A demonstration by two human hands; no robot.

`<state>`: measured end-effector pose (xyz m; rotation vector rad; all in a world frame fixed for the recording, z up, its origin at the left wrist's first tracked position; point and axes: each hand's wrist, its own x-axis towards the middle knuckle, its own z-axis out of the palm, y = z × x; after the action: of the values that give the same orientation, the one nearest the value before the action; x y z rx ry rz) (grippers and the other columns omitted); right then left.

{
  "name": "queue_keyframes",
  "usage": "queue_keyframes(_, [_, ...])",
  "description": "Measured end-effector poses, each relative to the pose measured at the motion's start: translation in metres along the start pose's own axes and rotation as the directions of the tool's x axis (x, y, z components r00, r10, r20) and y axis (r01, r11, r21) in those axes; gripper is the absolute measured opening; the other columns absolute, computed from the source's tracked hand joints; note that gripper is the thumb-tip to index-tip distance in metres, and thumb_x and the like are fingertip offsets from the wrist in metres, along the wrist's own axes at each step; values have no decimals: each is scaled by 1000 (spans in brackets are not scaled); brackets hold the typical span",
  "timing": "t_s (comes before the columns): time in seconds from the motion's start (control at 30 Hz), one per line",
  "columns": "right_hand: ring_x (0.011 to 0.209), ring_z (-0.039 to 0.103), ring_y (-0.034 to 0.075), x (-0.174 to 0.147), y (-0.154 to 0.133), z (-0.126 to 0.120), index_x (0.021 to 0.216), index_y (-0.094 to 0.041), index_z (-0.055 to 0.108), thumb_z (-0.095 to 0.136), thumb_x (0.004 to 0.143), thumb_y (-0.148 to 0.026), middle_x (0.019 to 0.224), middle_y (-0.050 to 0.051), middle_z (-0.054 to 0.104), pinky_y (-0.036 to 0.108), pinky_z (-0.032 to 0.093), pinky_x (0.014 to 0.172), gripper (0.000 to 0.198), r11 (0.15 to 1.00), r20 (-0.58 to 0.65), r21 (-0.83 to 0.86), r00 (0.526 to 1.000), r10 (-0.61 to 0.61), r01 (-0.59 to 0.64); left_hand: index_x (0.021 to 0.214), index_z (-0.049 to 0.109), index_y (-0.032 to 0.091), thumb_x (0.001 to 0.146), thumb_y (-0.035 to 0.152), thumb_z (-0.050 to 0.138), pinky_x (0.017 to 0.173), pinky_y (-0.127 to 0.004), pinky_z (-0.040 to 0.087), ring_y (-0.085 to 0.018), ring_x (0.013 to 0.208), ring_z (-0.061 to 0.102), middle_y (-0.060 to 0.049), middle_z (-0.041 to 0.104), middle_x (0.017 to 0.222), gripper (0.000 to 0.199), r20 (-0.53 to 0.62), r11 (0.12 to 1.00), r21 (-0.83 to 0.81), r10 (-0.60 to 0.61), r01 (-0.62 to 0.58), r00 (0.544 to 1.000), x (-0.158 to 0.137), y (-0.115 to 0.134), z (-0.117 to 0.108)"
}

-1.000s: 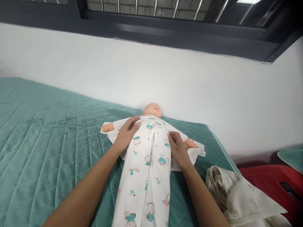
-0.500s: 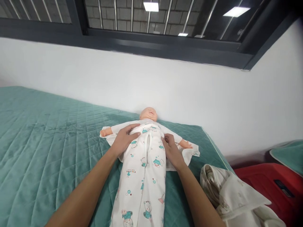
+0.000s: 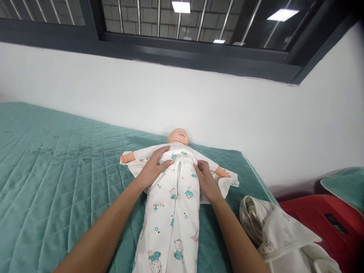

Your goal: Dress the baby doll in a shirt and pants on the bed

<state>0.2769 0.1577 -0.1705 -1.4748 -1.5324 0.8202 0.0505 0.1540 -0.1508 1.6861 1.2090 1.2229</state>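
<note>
Nearest, the long printed garment (image 3: 170,212) runs toward the person between the two forearms, with its front seam down the middle; the doll's legs cannot be seen. At the right side lies a bunched pale cloth (image 3: 284,231), next to a red object (image 3: 315,214). Farther, the left hand (image 3: 155,168) rests on the garment's upper part, its grip spread, thumb and fingers apart. The right hand (image 3: 207,180) touches the opposite edge with bent fingers; whether this grip pinches the fabric, one cannot tell. The step in hand seems to be smoothing the garment over the doll's trunk. The next move probably calls for light, equal care on both sides, because a gap shows in the seam. Beyond, the doll (image 3: 178,137) lies face up on the green bed (image 3: 71,163), its arms spread, its head near the wall (image 3: 182,98).
</note>
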Motion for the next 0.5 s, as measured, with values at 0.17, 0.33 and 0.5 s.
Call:
queue_keyframes(0.17, [107,57,24,-2,-2,0,109,-25,48,46,88,-58,107,4,62,42,41,100,39,999,7,-24,1000,30,-30,136,51,30,83,39,64,114,-39,32,-24,136,41,-3,47,147,55,61,999,41,19,-22,998,4,4,-5])
queue_keyframes(0.33, [107,58,24,-4,-4,0,109,-25,51,49,87,-56,107,4,63,42,42,100,38,1000,-18,1,1000,20,-20,122,62,27,84,34,64,108,-38,39,-23,127,49,-3,58,132,39,-16,990,94,107,-105,994,5,5,-1])
queue_keyframes(0.5, [105,59,23,-4,-5,1,109,-24,51,50,87,-55,106,5,63,40,43,98,38,1000,-22,6,1000,16,-16,112,66,25,88,29,59,102,-37,43,-21,113,54,-4,64,112,26,-84,953,210,239,-217,967,0,4,5])
